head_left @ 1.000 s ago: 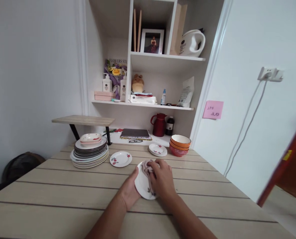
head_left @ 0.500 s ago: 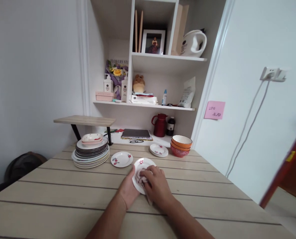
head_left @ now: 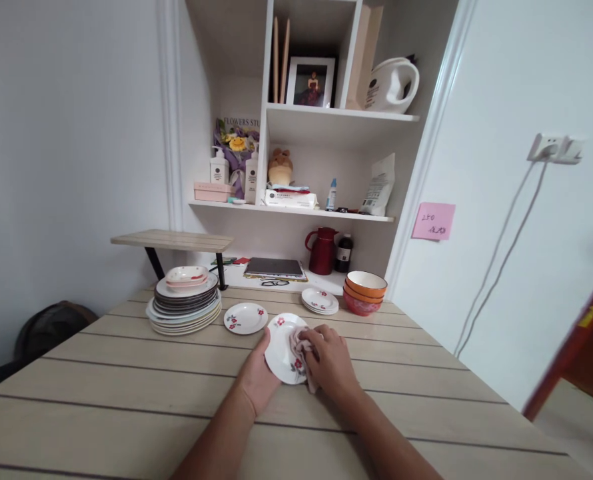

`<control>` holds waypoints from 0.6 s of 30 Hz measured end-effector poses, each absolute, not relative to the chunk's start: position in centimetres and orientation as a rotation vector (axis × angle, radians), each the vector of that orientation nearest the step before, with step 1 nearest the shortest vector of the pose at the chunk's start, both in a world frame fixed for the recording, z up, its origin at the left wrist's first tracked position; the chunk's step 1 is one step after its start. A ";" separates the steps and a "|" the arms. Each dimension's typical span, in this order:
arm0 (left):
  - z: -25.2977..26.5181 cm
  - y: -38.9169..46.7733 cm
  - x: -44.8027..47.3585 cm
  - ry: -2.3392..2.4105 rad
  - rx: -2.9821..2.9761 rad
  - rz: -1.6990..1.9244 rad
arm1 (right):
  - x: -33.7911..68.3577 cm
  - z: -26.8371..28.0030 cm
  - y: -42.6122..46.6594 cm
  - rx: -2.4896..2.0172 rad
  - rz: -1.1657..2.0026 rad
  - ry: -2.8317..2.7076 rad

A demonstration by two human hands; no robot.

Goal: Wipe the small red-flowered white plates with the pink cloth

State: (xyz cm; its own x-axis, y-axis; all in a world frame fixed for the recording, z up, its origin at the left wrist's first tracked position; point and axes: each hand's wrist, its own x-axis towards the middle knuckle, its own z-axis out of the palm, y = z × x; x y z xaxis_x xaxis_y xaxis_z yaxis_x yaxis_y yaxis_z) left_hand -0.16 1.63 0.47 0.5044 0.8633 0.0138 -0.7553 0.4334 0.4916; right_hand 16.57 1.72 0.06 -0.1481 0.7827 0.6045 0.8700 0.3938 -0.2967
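My left hand (head_left: pixel 259 373) grips a small white plate (head_left: pixel 279 345) with red flowers by its left edge, thumb at the rim and the other fingers hidden beneath. The plate is tilted toward me above the table. A crumpled pinkish-grey cloth (head_left: pixel 300 341) is bunched in my right hand (head_left: pixel 332 357), pressed against the plate's right side. Just behind lies a similar flowered plate (head_left: pixel 245 319) flat on the table. Farther back on the right is a short stack of the same small plates (head_left: pixel 320 301).
On the left stands a tall stack of plates (head_left: pixel 184 325) topped by small dishes (head_left: pixel 186 276), beside a raised wooden stand (head_left: pixel 174 239). Nested bowls (head_left: pixel 365 287) sit at the back right. Behind them are a red jug (head_left: pixel 322 252), a dark bottle (head_left: pixel 343 253) and a laptop (head_left: pixel 275 267).
My right hand and the cloth have slid from the plate's middle to its right side, uncovering the plate's centre and its lower red flower. My left hand still holds the plate.
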 end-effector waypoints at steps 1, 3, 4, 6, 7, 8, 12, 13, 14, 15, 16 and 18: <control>0.4 1.8 -0.3 0.231 0.467 1.047 | 16.3 0.1 1.5 -1.385 -0.147 -1.988; 0.3 2.1 -0.5 0.187 0.458 1.084 | 15.5 0.3 1.0 -1.320 -0.125 -2.071; 0.2 2.2 -0.6 0.175 0.457 1.092 | 15.2 0.4 0.8 -1.285 -0.112 -2.111; 0.1 2.3 -0.7 0.195 0.462 1.086 | 14.6 0.6 0.3 -1.215 -0.085 -2.169; 0.0 2.3 -0.7 0.221 0.466 1.078 | 14.4 0.6 0.1 -1.183 -0.072 -2.190; 0.0 2.4 -0.7 0.250 0.471 1.071 | 14.2 0.6 0.0 -1.156 -0.062 -2.205; -0.6 2.6 -0.7 0.275 0.485 1.057 | 14.2 0.5 0.2 -1.124 -0.029 -2.246; -0.8 2.8 -0.7 0.258 0.483 1.061 | 14.4 0.5 0.3 -1.140 -0.028 -2.249; -1.1 3.1 -0.8 0.238 0.478 1.068 | 14.5 0.4 0.5 -1.165 -0.032 -2.244; -1.4 3.3 -0.9 0.216 0.470 1.083 | 14.7 0.4 0.7 -1.198 -0.037 -2.229; -1.6 3.6 -1.0 0.193 0.460 1.100 | 14.9 0.4 0.8 -1.237 -0.046 -2.202; -2.1 4.1 -1.1 0.142 0.437 1.152 | 15.4 0.4 1.2 -1.316 -0.069 -2.120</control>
State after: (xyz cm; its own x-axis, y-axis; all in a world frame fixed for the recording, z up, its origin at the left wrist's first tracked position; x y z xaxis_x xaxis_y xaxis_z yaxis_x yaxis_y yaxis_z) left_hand -1.14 4.10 -2.12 0.4084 0.9058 0.1133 -0.8514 0.3332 0.4052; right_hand 15.44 1.20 0.45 -0.2989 0.7888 0.5371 0.8220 0.4987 -0.2750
